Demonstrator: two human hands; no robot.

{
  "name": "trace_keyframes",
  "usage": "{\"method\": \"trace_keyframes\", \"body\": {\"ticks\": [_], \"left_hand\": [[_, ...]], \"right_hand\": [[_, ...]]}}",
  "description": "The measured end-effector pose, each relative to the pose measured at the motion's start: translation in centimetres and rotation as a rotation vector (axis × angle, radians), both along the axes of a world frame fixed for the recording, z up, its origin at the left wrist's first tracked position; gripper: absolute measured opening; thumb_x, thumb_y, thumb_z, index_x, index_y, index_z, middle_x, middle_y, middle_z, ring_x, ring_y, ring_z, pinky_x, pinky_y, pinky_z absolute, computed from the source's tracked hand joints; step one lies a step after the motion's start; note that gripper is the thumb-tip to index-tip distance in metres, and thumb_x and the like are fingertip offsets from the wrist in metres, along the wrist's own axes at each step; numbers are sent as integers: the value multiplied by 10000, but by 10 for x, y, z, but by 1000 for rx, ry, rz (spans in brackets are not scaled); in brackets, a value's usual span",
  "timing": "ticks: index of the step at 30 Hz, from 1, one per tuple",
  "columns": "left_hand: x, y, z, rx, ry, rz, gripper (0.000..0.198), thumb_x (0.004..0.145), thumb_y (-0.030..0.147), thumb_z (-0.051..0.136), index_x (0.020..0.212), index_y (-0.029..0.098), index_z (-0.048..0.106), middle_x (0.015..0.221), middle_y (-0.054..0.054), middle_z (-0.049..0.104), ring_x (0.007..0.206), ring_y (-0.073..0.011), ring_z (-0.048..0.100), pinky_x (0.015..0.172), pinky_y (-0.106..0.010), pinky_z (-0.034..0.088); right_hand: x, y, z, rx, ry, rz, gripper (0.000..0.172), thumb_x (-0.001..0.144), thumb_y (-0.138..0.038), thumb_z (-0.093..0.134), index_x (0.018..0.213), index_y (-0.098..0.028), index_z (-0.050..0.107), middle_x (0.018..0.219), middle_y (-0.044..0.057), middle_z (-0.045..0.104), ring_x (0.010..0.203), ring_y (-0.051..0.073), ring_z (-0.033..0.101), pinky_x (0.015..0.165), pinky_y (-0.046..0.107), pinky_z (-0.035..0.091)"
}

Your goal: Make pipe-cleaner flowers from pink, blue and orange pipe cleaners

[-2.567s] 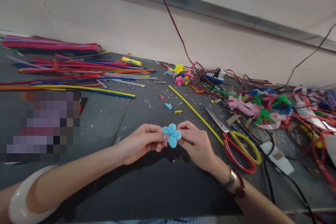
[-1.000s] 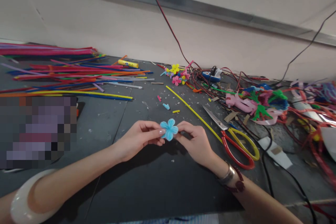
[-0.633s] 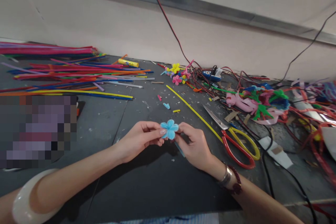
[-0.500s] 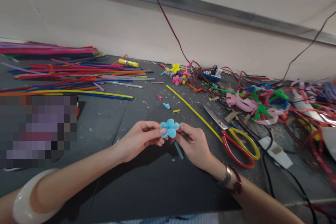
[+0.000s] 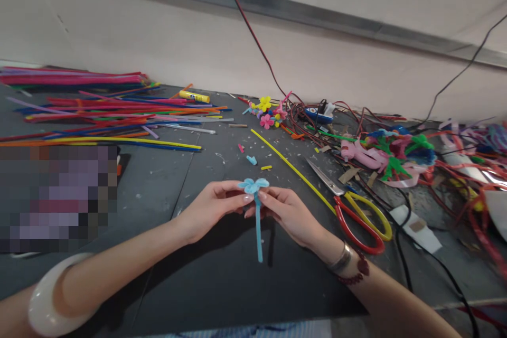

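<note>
A light blue pipe-cleaner flower [image 5: 253,186] is pinched between my left hand [image 5: 212,203] and my right hand [image 5: 287,214]. Its petals now look folded upward and are seen nearly edge-on. A straight blue pipe-cleaner stem [image 5: 259,232] hangs from the flower head towards me, its lower end free above the dark table [image 5: 198,285]. Fingertips of both hands meet around the stem's top. A white bangle [image 5: 47,301] sits on my left forearm, and metal and dark red bracelets [image 5: 344,263] circle my right wrist.
Red-handled scissors [image 5: 356,224] lie right of my right hand, beside a loose yellow pipe cleaner [image 5: 291,169]. Bundled coloured pipe cleaners [image 5: 111,111] spread left. Finished pipe-cleaner flowers [image 5: 267,113] and a tangle of coloured pieces [image 5: 390,153] lie farther back.
The blue stem now hangs in full length below the flower. The flower head has tilted from facing up to nearly edge-on, and both hands have drawn closer around it.
</note>
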State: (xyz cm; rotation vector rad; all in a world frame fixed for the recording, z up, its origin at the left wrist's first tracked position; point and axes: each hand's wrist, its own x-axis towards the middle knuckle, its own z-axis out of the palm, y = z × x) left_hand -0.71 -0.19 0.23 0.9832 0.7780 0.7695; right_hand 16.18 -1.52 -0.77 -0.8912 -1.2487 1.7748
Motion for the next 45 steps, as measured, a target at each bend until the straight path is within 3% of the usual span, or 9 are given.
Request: {"method": "trace_keyframes", "body": {"ticks": [5,15,20,24,28,33,37,42,45], "left_hand": [[-2,1,-3,-72,2,95,73,715,197,663,783,173,679,769,-3,653,712,-105,553,647,-210,411],[-2,1,-2,-130,-53,74,117,700,223,681,812,189,678,728,17,642,689,-101,562,632,-213,429],[0,0,0,-68,2,68,91,691,213,680,769,166,684,707,2,644,658,-110,557,620,-230,423],[0,0,-1,37,56,110,60,695,203,672,726,153,665,681,4,626,629,-97,528,607,-213,415],[-1,0,-2,81,56,97,79,722,210,650,778,154,657,717,2,625,641,-89,525,610,-193,419],[-2,0,-5,120,69,107,145,656,179,706,798,175,677,746,7,657,673,-106,555,640,-205,438],[-2,-1,-5,139,139,122,87,664,201,698,744,167,702,694,1,666,650,-119,559,655,-233,439],[-2,-3,-4,86,41,70,74,694,214,677,651,154,683,597,13,616,584,-96,517,604,-224,408],[-2,-5,-2,50,4,38,105,700,226,669,634,145,673,594,0,608,580,-109,518,582,-238,401]], "right_hand": [[0,-1,6,-83,46,11,195,820,-303,548,867,-143,648,698,33,663,643,96,592,652,226,433],[1,-3,1,-74,8,7,140,730,-265,650,789,-139,643,646,-18,586,590,68,513,602,202,411],[-1,-5,6,-78,14,48,155,768,-283,608,801,-131,607,660,-1,595,602,73,515,608,205,404],[-3,-7,7,4,-41,-9,149,745,-272,629,818,-147,592,685,-7,603,612,79,539,615,210,426],[-5,-10,6,212,-255,-135,95,759,-248,603,779,-157,619,664,-6,621,614,100,573,617,221,440],[-5,-12,5,371,-494,-206,184,802,-267,541,702,-165,657,605,3,628,606,128,585,595,232,432],[-4,-13,6,365,-474,-175,175,805,-264,545,725,-187,680,711,22,685,696,153,624,651,250,459],[-2,-13,8,428,-430,-101,148,791,-277,577,751,-190,690,747,33,687,714,152,622,689,270,461],[-3,-13,9,358,-300,-39,177,795,-302,571,748,-183,693,737,34,691,709,149,626,696,278,476]]}}
